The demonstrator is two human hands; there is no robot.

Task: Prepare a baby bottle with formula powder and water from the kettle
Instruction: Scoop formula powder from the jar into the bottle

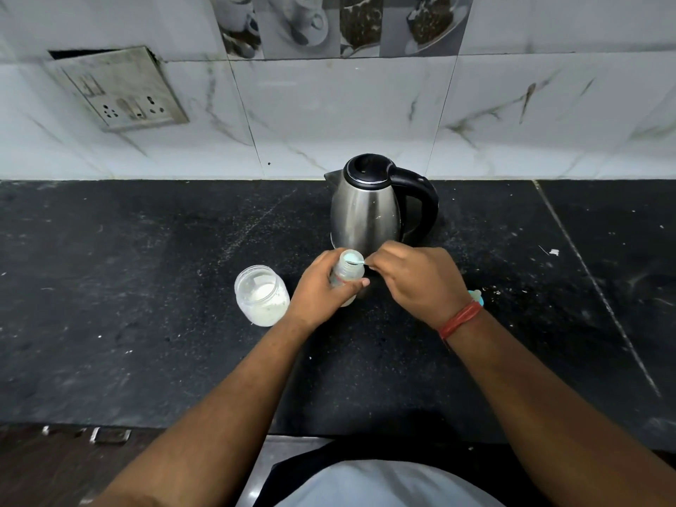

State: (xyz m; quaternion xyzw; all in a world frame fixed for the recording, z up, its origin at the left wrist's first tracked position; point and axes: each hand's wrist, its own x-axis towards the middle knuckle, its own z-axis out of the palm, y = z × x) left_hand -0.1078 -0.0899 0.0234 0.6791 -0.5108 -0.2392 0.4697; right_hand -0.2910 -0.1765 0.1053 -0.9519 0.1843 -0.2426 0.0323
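On the worktop [146, 287], my left hand [322, 283] wraps the light, slick baby bottle [347, 274] mid-body; my right hand [413, 279] pinches a spoon [356, 262] at its mouth.

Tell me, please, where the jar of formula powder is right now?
The open powder jar stands on the black counter, just left of the left hand holding the baby bottle.

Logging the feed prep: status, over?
Left hand holds clear plastic baby bottle. Right hand pinches small spoon at its mouth. Steel kettle behind, untouched.
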